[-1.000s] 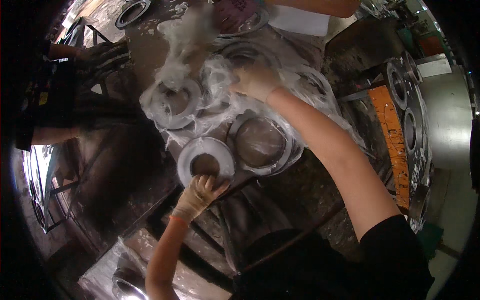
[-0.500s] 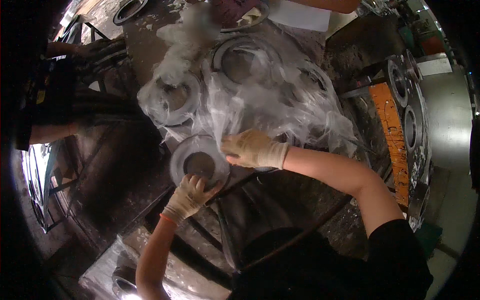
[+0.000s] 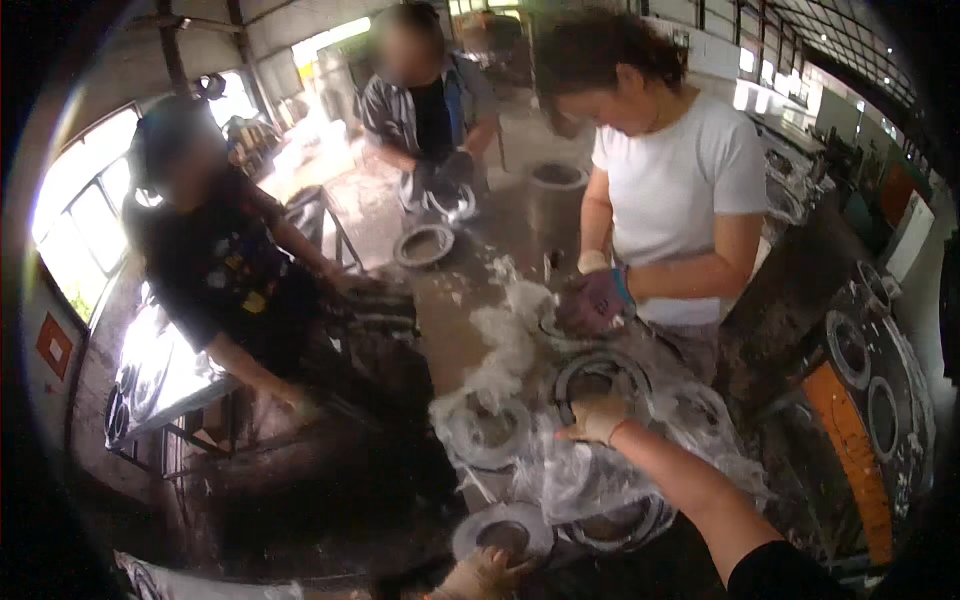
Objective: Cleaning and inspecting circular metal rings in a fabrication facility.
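My right hand (image 3: 597, 416), in a pale glove, reaches out over the workbench and pinches crumpled clear plastic wrap (image 3: 590, 470) at the near rim of a dark metal ring (image 3: 600, 372). My left hand (image 3: 485, 575), also gloved, is at the bottom edge and grips the near side of a flat grey metal ring (image 3: 503, 528). Another wrapped ring (image 3: 488, 432) lies to the left between them. One more ring (image 3: 620, 522) sits under plastic just right of my left hand.
A person in a white shirt (image 3: 680, 180) stands across the bench, gloved hands (image 3: 593, 300) on a ring. A person in dark clothes (image 3: 215, 260) leans in at the left; a third (image 3: 425, 110) handles a ring at the far end. An orange-edged rack (image 3: 850, 440) holds rings at right.
The view has tilted up from the bench to show the people across it. My right hand moved from the near rings out to the farther dark ring. My left hand stayed on the grey ring.
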`<act>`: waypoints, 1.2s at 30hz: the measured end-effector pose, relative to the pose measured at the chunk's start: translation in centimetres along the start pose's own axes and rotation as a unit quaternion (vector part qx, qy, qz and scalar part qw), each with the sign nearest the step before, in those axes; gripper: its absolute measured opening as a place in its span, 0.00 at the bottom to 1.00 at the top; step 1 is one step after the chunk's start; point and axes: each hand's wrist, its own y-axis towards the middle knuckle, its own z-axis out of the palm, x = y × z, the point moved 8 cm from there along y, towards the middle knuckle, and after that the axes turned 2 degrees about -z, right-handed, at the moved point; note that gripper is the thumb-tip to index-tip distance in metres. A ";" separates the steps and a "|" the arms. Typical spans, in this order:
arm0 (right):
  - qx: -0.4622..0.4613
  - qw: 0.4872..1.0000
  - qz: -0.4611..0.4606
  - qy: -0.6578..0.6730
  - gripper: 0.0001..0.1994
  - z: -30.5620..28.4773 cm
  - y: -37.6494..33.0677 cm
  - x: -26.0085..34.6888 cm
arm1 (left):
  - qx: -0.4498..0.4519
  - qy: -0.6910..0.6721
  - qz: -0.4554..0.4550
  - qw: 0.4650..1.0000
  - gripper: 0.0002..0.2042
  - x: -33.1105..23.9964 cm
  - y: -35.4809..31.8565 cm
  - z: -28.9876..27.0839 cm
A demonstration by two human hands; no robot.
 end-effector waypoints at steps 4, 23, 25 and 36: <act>0.327 0.919 0.061 0.210 0.41 -1.6 0.2 2.6 | -0.194 -0.375 0.019 0.906 0.25 5.7 1.0 6.4; 0.195 0.529 -0.050 0.824 0.35 1.6 0.4 -6.7 | -0.417 0.152 0.135 0.886 0.29 -4.5 8.3 1.0; 0.236 0.779 -0.020 0.581 0.34 -4.7 -0.1 -4.8 | -0.419 0.142 0.149 0.884 0.28 -4.6 8.4 2.1; 0.262 0.907 0.033 0.328 0.33 -11.4 -5.8 -8.0 | -0.407 0.207 0.123 0.881 0.27 -4.6 15.5 2.9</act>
